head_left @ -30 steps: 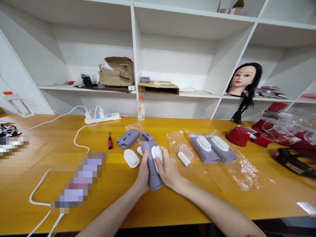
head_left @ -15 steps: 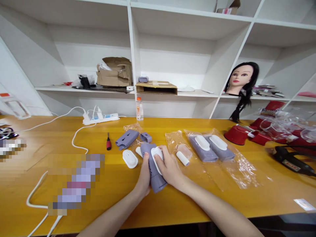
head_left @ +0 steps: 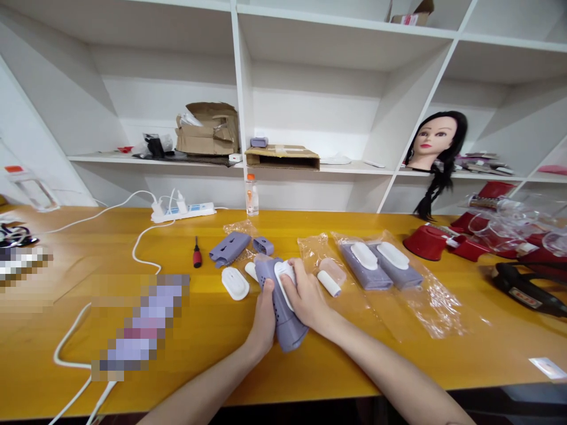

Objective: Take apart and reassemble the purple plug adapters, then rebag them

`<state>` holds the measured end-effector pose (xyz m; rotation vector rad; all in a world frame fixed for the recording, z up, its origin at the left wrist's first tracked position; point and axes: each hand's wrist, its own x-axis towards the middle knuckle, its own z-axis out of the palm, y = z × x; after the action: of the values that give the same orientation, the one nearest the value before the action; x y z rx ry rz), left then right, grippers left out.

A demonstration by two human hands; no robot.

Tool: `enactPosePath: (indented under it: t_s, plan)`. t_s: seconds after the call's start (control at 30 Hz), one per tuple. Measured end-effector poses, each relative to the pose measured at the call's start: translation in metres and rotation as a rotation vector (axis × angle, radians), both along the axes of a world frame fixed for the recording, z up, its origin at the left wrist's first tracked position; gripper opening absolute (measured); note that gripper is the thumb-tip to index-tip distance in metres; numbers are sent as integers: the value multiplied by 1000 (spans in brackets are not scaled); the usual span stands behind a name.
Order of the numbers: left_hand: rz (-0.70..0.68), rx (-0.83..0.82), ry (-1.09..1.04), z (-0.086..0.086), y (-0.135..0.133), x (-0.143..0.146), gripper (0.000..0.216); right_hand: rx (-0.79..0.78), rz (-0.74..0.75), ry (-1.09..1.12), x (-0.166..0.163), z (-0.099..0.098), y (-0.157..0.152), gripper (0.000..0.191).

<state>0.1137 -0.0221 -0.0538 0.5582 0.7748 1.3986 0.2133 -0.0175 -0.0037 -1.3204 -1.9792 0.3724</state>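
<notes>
Just above the table, a purple plastic housing [head_left: 289, 335] is tilted between my two hands, with rows of small holes along its side. My left hand [head_left: 264, 321] is closed around its left side, thumb on top and the other fingers hidden underneath. A white oval piece [head_left: 279, 270] lies against the housing's upper face. My right hand [head_left: 309, 297] is closed over this piece, with the thumb and fingers gripping its edge. Left of the hands lies a similar loose white oval piece [head_left: 235, 284]. Behind it are a purple shell [head_left: 229, 248] and a short purple cap [head_left: 263, 245].
To the right, two bagged purple housings [head_left: 363, 277] bear white ovals. Nearby sit a white cylinder [head_left: 329, 283], a red-handled screwdriver [head_left: 197, 257], a white power strip [head_left: 188, 212], red-based machines [head_left: 426, 242] and a black tool [head_left: 529, 289]. A white cable [head_left: 137, 245] crosses the left side.
The housing's near end has swung slightly to the right in my hands. Both hands keep their hold, and the camera view has shifted a little.
</notes>
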Motion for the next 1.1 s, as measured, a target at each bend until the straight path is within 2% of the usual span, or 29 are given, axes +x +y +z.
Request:
enactPosePath:
  t_s: [0.17,0.3,0.37,0.43,0.5,0.67,0.77,0.9,1.1]
  plan:
    - [-68,-97,-33,11,-3,0,50,-54,-18,-19,0,3,5,27]
    - [-252,-217,-72,21,2,-5,61,-204,10,-130,25,21,22,38]
    - [-305,-274,-77,21,6,-8,65,-206,-152,-328,46,27,33,40]
    - [-318,-292,-85,19,9,-10,65,-281,-326,-629,62,26,43,38]
    - [-327,-274,-102,17,10,-11,62,-338,-381,-702,69,17,49,27]
    - [-362,-259,-105,18,8,-15,53,-320,-460,-761,52,-2,46,27]
    - [-413,-304,-63,18,10,-19,45,-304,-493,-793,42,-2,39,31]
    - [-455,-278,-63,17,16,-23,49,-300,-508,-834,35,-1,31,32]
    - [-546,-150,-237,17,23,-26,52,-271,-499,-888,28,-8,31,29]
